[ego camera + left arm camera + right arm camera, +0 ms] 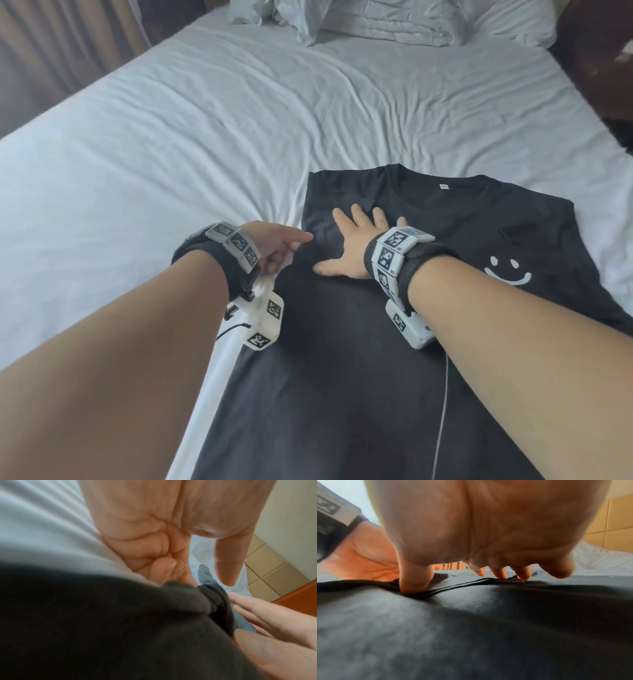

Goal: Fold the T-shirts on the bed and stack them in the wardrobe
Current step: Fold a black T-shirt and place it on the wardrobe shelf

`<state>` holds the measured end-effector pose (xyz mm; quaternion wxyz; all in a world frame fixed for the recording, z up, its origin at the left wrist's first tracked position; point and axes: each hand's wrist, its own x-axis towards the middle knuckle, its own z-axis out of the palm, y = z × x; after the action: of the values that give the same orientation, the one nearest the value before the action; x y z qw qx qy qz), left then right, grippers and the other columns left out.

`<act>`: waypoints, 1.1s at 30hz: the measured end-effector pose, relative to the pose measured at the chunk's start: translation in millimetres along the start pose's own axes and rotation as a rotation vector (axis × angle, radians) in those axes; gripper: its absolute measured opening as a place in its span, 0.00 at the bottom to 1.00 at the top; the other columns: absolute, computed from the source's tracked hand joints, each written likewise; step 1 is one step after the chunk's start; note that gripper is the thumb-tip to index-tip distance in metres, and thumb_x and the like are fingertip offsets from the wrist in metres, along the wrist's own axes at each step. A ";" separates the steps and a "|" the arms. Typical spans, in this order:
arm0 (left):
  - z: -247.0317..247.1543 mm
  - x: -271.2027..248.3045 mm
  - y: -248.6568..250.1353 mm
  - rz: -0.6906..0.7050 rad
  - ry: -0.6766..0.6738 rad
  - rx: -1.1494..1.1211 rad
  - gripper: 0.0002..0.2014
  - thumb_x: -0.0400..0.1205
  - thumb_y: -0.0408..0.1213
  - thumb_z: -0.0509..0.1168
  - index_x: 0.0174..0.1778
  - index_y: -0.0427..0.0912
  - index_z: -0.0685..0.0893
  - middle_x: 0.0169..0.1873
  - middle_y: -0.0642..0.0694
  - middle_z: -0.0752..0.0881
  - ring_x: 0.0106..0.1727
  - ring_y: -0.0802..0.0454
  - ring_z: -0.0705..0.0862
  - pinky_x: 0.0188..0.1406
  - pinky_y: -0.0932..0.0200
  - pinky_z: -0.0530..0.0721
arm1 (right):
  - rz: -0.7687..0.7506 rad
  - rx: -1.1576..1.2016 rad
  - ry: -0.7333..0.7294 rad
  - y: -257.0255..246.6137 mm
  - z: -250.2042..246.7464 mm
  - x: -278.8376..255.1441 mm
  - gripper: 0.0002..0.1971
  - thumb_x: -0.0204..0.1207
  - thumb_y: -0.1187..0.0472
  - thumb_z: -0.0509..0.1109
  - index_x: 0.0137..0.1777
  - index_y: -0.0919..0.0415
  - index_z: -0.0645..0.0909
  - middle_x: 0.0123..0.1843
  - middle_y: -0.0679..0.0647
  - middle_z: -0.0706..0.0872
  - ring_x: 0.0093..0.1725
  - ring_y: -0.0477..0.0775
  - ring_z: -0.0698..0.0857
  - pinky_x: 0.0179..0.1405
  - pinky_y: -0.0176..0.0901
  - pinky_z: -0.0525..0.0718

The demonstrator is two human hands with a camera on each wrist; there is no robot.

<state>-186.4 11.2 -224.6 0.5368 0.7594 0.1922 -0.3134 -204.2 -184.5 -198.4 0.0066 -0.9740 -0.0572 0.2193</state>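
A black T-shirt [428, 240] lies face-up on the white bed sheet [171, 137], collar away from me, with a white smiley print [508, 272] on its right side. Its left side is folded in to a straight edge. My right hand [352, 240] lies flat on the chest with fingers spread, and its fingertips [498, 572] press into the cloth [471, 628]. My left hand [277, 246] sits at the shirt's left edge, index finger straight on the fabric. The other fingers [163, 568] are curled beside the dark fold [102, 628]. Whether they hold cloth is hidden.
White pillows [394, 20] lie rumpled at the head of the bed. A brown curtain [51, 51] hangs past the left bed edge, and dark furniture [599, 68] stands at the right. A thin white cable [442, 411] hangs from my right wrist over the shirt. No wardrobe is in view.
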 end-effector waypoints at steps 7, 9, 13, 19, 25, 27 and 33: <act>-0.8 3.7 -6.3 -0.033 0.077 -0.118 0.18 0.79 0.37 0.72 0.30 0.47 0.69 0.22 0.49 0.67 0.23 0.53 0.64 0.27 0.60 0.60 | 0.016 -0.034 -0.085 -3.0 1.1 1.6 0.61 0.64 0.17 0.63 0.89 0.42 0.37 0.91 0.49 0.36 0.88 0.71 0.40 0.84 0.71 0.49; 0.1 4.1 -6.8 -0.026 0.089 -0.174 0.18 0.80 0.35 0.70 0.32 0.49 0.67 0.23 0.50 0.66 0.23 0.54 0.62 0.28 0.60 0.58 | 0.009 -0.026 -0.107 -1.3 6.6 9.2 0.63 0.63 0.16 0.62 0.89 0.41 0.34 0.91 0.49 0.33 0.88 0.72 0.36 0.84 0.72 0.44; -2.1 4.2 -4.7 -0.052 0.056 -0.160 0.18 0.81 0.36 0.68 0.31 0.49 0.65 0.24 0.50 0.65 0.25 0.53 0.61 0.30 0.58 0.57 | -0.020 -0.013 -0.169 6.3 12.6 21.7 0.62 0.61 0.12 0.57 0.87 0.39 0.31 0.90 0.48 0.30 0.87 0.71 0.33 0.84 0.73 0.38; -2.2 4.4 -3.1 -0.083 0.044 -0.153 0.18 0.82 0.36 0.68 0.32 0.49 0.65 0.24 0.50 0.65 0.24 0.54 0.62 0.28 0.62 0.59 | -0.049 0.082 -0.221 12.3 7.8 31.0 0.46 0.72 0.20 0.43 0.89 0.35 0.39 0.90 0.49 0.33 0.88 0.71 0.36 0.83 0.74 0.37; -1.7 -1.1 -3.4 -0.108 0.025 -0.146 0.20 0.81 0.36 0.68 0.30 0.49 0.64 0.22 0.50 0.65 0.22 0.54 0.61 0.29 0.61 0.57 | -0.057 0.039 -0.149 13.0 18.4 28.9 0.50 0.75 0.23 0.57 0.88 0.38 0.34 0.90 0.48 0.32 0.88 0.70 0.36 0.85 0.72 0.40; -1.7 -1.5 -3.4 -0.108 0.032 -0.158 0.19 0.82 0.36 0.66 0.30 0.49 0.63 0.22 0.50 0.64 0.19 0.55 0.61 0.24 0.63 0.58 | -0.068 0.039 -0.152 14.3 17.8 30.7 0.52 0.74 0.22 0.58 0.88 0.37 0.33 0.90 0.48 0.31 0.88 0.69 0.35 0.85 0.73 0.41; -0.8 -9.8 0.6 -0.045 0.032 -0.377 0.16 0.85 0.40 0.64 0.31 0.45 0.72 0.20 0.52 0.66 0.19 0.56 0.65 0.17 0.67 0.61 | -0.097 0.092 -0.127 17.5 10.5 22.1 0.55 0.72 0.27 0.68 0.88 0.36 0.34 0.91 0.46 0.34 0.89 0.67 0.37 0.85 0.72 0.45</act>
<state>-193.0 12.2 -217.2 0.6593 0.6456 0.2731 -0.2719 -187.0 -199.4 -218.0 0.0583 -0.9528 -0.0947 0.2824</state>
